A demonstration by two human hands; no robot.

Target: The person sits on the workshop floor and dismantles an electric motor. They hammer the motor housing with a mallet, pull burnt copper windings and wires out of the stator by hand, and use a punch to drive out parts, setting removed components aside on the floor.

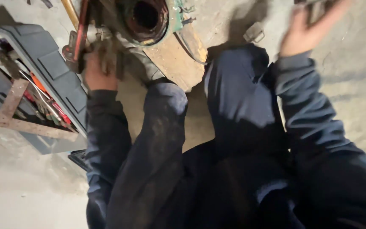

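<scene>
Left hand (98, 68) grips red pipe wrench (78, 38) – right hand (303, 32) raised, blurred

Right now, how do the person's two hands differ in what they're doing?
The left hand is low, closed around a red pipe wrench beside the rusty green round part; the right hand is raised with fingers spread. The left hand looks fairly sharp, while the right hand is blurred, so whether it holds anything is unclear. Both come out of dark blue sleeves.
</scene>
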